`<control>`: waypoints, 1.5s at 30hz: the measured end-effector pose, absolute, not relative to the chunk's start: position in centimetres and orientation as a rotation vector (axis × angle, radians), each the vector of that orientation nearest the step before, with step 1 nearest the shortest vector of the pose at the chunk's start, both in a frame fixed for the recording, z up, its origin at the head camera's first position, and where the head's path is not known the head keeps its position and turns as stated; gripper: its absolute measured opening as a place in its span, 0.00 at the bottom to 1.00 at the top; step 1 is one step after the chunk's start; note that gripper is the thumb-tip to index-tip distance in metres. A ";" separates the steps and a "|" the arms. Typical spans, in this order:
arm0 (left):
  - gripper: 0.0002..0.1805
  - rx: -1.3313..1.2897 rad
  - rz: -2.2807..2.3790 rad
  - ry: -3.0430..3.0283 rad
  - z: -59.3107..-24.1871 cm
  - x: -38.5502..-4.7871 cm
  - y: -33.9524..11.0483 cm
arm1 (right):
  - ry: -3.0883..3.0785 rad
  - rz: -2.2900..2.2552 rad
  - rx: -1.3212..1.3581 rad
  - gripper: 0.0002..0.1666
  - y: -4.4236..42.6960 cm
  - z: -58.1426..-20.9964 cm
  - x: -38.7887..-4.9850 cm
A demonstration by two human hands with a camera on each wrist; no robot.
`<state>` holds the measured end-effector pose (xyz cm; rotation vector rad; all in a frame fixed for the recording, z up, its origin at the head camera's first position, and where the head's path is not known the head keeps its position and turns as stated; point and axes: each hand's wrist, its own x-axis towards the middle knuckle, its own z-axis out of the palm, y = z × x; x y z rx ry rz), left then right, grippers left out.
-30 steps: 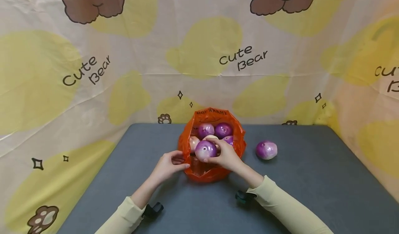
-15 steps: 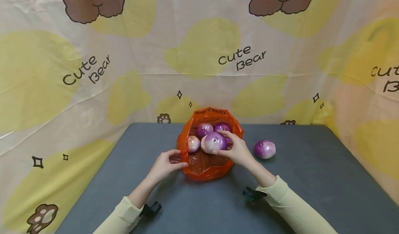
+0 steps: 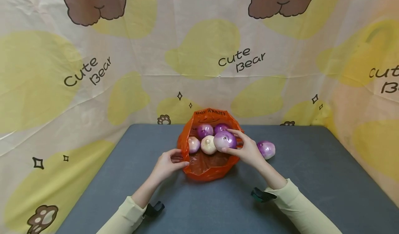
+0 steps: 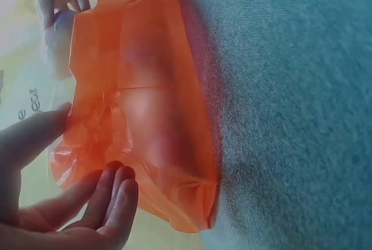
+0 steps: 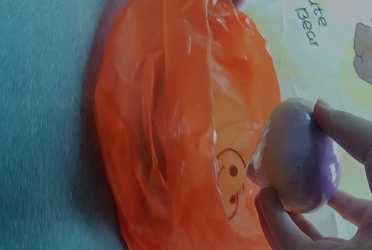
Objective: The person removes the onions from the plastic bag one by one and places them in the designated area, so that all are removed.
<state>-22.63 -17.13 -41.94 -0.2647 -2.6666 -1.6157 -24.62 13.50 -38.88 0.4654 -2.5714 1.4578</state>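
An orange plastic bag (image 3: 199,176) stands on the table with its mouth facing me. Several purple-and-white onions lie inside, among them a pale onion (image 3: 207,145) and a purple onion (image 3: 205,131). My left hand (image 3: 166,164) pinches the bag's left rim between thumb and fingers; the left wrist view shows the fingers against the bag's outer side. In front of the right part of the mouth, my right hand (image 3: 247,150) grips a purple onion (image 5: 299,157) between thumb and fingers, held up off the table. Part of the bag's contents is hidden behind that onion.
Another purple onion (image 3: 266,149) rests on the grey table (image 3: 202,209) right of the bag, partly covered by my right hand. Behind the table hangs a patterned cloth (image 3: 199,50). Black straps with camera mounts (image 3: 262,195) sit at both wrists.
My right hand has moved the gripped onion right and slightly up, from the middle of the bag's mouth to its right side, uncovering the pale onion. My left hand stays at the rim.
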 end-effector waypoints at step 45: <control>0.21 -0.228 -1.666 -2.600 -42.4 -22.7 -16.3 | -2.690 1.176 0.180 0.44 25.3 -37.7 -23.2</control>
